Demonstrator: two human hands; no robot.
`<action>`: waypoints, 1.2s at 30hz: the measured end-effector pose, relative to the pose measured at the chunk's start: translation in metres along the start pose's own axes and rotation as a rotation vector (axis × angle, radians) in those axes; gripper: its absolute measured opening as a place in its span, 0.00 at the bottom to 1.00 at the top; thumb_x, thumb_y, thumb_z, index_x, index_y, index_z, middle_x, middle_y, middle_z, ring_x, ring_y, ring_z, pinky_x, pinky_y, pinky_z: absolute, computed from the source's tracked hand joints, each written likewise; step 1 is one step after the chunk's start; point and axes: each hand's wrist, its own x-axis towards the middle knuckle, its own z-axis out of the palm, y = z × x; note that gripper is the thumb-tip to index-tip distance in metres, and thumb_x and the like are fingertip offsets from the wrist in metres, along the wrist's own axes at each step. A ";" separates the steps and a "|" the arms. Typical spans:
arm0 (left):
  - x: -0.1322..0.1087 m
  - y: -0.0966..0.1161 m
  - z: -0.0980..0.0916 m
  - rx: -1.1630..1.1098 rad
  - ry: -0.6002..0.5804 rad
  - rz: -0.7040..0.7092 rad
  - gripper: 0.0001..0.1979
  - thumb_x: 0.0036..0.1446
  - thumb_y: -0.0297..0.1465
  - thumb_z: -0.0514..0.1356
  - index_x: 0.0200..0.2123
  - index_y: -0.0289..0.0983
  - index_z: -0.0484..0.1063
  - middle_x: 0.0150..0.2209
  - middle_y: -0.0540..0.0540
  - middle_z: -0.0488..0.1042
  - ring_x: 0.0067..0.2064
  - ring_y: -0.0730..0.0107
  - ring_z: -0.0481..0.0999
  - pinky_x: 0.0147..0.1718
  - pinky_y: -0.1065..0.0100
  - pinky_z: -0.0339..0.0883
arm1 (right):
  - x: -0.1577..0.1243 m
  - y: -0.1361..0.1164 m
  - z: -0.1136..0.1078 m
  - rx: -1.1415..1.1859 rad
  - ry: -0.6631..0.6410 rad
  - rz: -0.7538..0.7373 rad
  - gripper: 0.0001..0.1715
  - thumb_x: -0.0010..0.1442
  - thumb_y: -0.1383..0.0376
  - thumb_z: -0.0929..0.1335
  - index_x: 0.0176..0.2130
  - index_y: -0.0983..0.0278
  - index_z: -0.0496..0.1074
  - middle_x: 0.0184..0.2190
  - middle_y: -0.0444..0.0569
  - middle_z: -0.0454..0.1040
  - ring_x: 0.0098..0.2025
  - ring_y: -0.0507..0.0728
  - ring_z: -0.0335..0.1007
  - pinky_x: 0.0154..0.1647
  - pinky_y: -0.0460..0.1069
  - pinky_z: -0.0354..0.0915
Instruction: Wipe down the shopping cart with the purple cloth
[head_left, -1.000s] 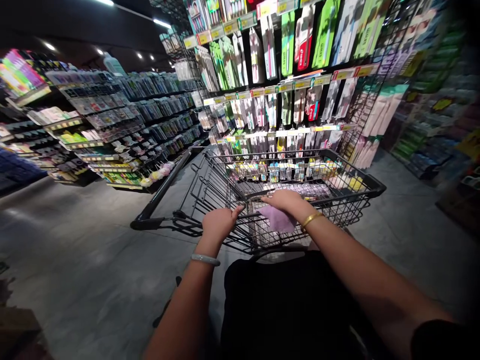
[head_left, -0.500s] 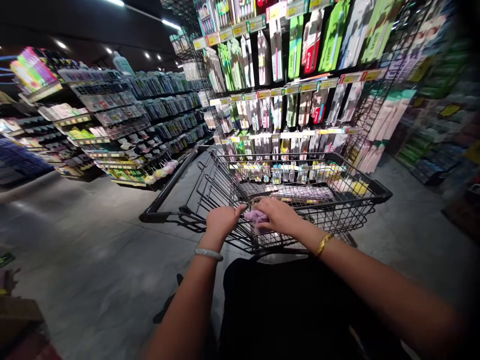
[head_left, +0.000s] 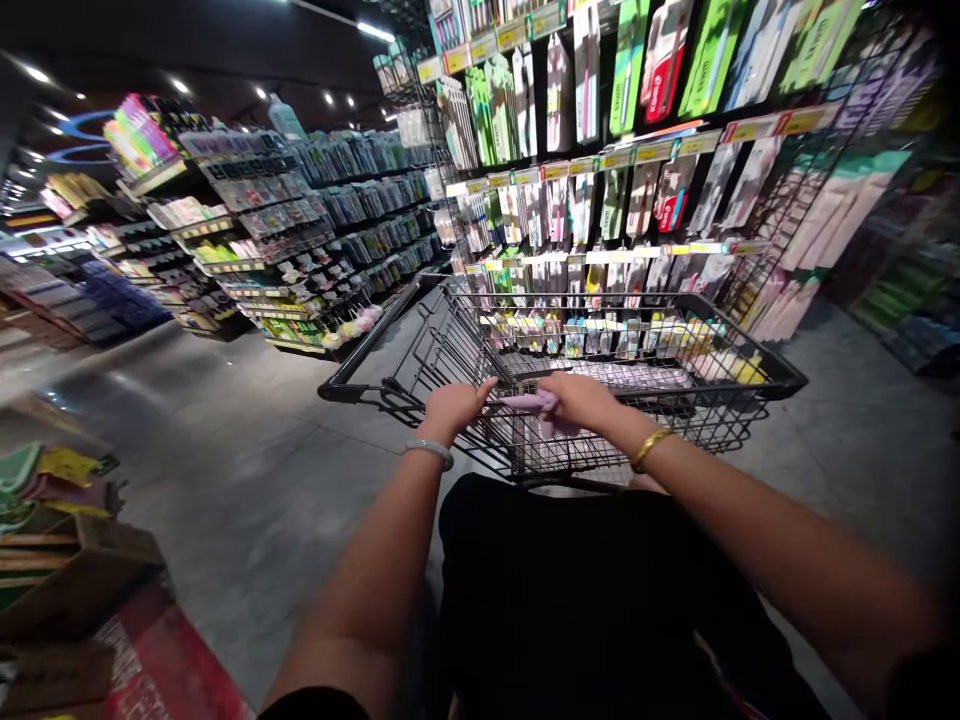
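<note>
A black wire shopping cart (head_left: 645,440) stands sideways in front of me. My left hand (head_left: 454,408) is closed at its near top rim, thumb stretched along toward the right. A soft lavender cloth (head_left: 523,403) lies along that rim between my hands, its left end close to my left thumb. My right hand (head_left: 581,402) is closed on the cloth's right part, and some of it hangs below the fingers. Inside the cart, behind my hands, lies a long pale-purple patterned item (head_left: 637,376), with a yellow item (head_left: 746,370) at the right end.
A rack of packaged toothbrush-like goods (head_left: 592,190) rises just beyond the cart. More shelves (head_left: 262,220) stand to the left across the grey floor (head_left: 300,480). Cardboard boxes (head_left: 97,580) sit at the lower left. Pink packs (head_left: 832,220) hang at the right.
My view has turned slightly left, so the boxes at lower left show more. The lavender cloth, bunched before, is now stretched out along the rim, and my right hand is farther from my left.
</note>
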 end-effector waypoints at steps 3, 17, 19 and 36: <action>0.003 0.000 0.000 -0.024 0.000 -0.005 0.48 0.59 0.63 0.29 0.22 0.40 0.78 0.27 0.41 0.80 0.34 0.57 0.78 0.38 0.64 0.66 | -0.016 0.053 -0.010 -0.001 -0.043 0.076 0.11 0.57 0.63 0.68 0.42 0.57 0.74 0.42 0.48 0.76 0.37 0.56 0.69 0.30 0.47 0.55; 0.019 -0.015 -0.014 0.067 -0.061 0.013 0.39 0.63 0.58 0.36 0.34 0.41 0.79 0.32 0.40 0.80 0.40 0.57 0.79 0.40 0.65 0.65 | 0.006 0.012 0.006 0.082 0.154 -0.147 0.10 0.61 0.66 0.68 0.44 0.57 0.74 0.43 0.46 0.74 0.41 0.54 0.67 0.37 0.47 0.58; 0.022 -0.021 -0.013 0.064 -0.074 0.012 0.39 0.63 0.58 0.35 0.32 0.41 0.79 0.33 0.41 0.81 0.40 0.57 0.79 0.40 0.65 0.65 | -0.022 0.052 -0.001 0.082 0.159 -0.118 0.08 0.61 0.67 0.69 0.43 0.59 0.74 0.43 0.47 0.75 0.41 0.55 0.67 0.38 0.48 0.59; 0.027 0.107 0.001 0.149 -0.160 0.385 0.47 0.50 0.70 0.37 0.28 0.38 0.79 0.33 0.37 0.80 0.38 0.51 0.78 0.38 0.61 0.67 | -0.094 0.149 -0.022 -0.036 0.114 0.103 0.16 0.57 0.71 0.67 0.45 0.59 0.74 0.44 0.49 0.74 0.45 0.57 0.68 0.43 0.48 0.59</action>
